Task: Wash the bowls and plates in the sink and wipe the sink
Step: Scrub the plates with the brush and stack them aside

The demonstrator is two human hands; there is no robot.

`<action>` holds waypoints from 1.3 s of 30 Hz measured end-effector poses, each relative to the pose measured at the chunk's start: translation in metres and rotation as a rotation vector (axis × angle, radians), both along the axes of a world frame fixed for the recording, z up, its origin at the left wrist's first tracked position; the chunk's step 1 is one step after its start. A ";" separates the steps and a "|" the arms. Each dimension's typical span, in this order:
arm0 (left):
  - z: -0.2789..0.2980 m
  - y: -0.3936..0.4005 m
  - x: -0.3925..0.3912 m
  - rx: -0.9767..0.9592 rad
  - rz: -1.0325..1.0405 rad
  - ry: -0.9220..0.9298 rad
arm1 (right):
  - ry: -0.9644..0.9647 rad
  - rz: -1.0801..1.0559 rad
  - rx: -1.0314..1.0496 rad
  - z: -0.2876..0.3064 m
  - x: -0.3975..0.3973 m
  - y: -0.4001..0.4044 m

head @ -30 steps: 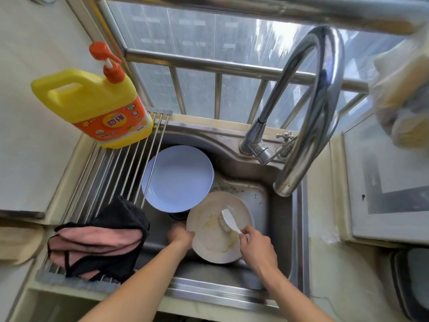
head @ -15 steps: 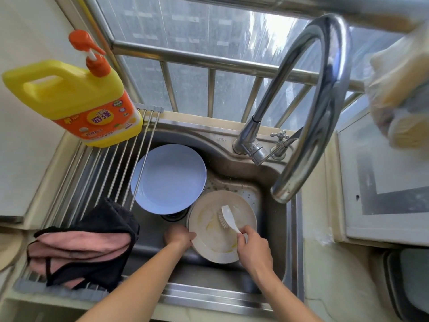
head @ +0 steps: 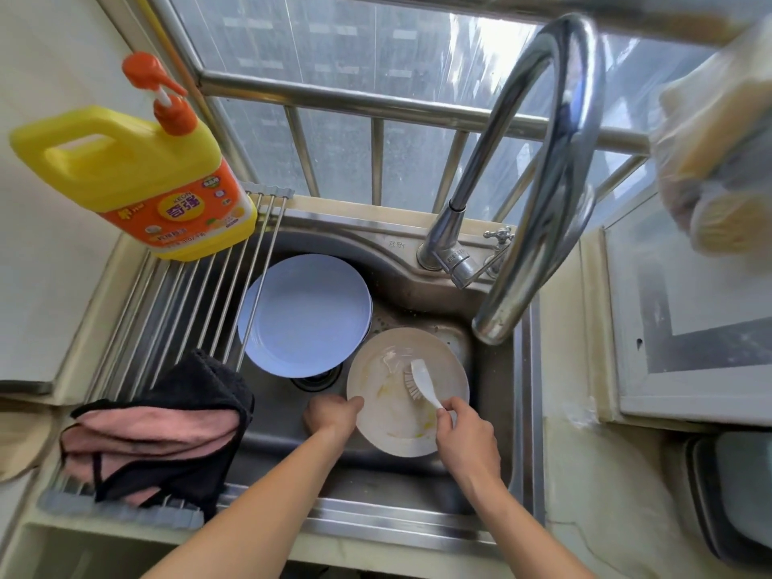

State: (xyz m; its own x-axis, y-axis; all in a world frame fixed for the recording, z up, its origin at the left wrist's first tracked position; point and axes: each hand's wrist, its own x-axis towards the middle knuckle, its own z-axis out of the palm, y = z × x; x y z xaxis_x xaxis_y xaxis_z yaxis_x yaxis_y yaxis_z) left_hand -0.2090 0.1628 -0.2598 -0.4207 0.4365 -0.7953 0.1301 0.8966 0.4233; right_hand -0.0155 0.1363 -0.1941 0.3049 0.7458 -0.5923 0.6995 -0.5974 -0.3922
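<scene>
Down in the sink (head: 493, 411), the right hand (head: 468, 442) has its grip on a white brush (head: 422, 382) against a greasy cream plate (head: 392, 415), whose rim the left hand (head: 332, 415) pinches. Blue plates (head: 309, 315) just beside look unwashed, and by my judgement rinsing and wiping the sink remain.

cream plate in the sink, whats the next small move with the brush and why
Probably sweep the brush down toward the yellowish smears near the lower rim of the cream plate, since residue shows there. The left hand grips the rim and the right hand holds the brush handle.

Perhaps "奇强" on the yellow detergent bottle (head: 138, 181) label
</scene>
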 end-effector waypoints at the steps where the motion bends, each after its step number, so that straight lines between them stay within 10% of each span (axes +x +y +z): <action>1: 0.006 0.000 0.000 0.019 0.019 -0.044 | 0.008 0.005 -0.006 0.002 -0.002 0.000; 10: 0.066 -0.003 0.002 0.125 -0.044 -0.298 | 0.062 -0.016 0.055 0.034 -0.018 0.014; 20: 0.089 -0.001 -0.020 0.325 0.306 -0.131 | 0.167 0.134 0.113 0.068 -0.028 0.027; 39: 0.099 -0.013 -0.027 0.117 -0.015 -0.627 | 0.055 0.435 0.273 0.061 -0.047 0.012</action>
State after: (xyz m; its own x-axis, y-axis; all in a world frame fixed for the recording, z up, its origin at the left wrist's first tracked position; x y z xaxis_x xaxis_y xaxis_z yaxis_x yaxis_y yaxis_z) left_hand -0.2364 0.1500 -0.1608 0.1162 0.5374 -0.8353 -0.1616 0.8400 0.5179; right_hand -0.0622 0.1479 -0.1334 -0.0943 0.9262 -0.3652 0.8346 -0.1264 -0.5361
